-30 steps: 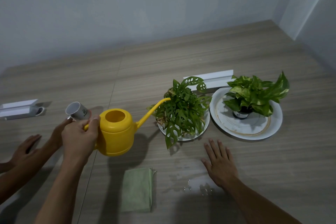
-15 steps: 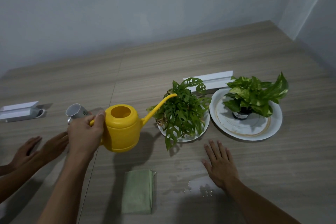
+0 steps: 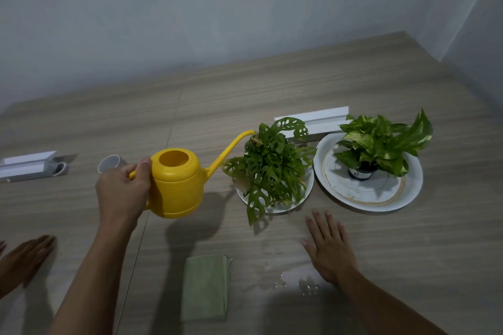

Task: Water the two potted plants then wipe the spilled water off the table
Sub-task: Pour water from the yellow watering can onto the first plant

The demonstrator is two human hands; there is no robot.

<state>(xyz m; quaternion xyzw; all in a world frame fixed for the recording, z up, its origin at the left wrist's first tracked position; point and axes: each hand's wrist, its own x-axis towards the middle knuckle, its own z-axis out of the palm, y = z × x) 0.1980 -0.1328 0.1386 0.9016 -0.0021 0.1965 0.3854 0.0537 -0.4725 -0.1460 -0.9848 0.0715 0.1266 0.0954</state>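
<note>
Over the plant [image 3: 268, 166], spout [image 3: 231, 145] nearer now

Watering can [image 3: 177, 182]: yellow plastic, smooth, faintly satin. Table [image 3: 272, 84]: wood-grain finish, matt, streaked. Cloth [image 3: 205, 287]: pale green fabric, soft, matt. Plates [image 3: 408, 193]: white, glossy. Spilled water [image 3: 299, 283]: shiny film.

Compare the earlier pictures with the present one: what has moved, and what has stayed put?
The left hand has carried the yellow watering can rightward, its spout now reaching the holey-leaved plant. Another person's hand left the white cup. The right hand, green cloth and spilled water stayed.
</note>
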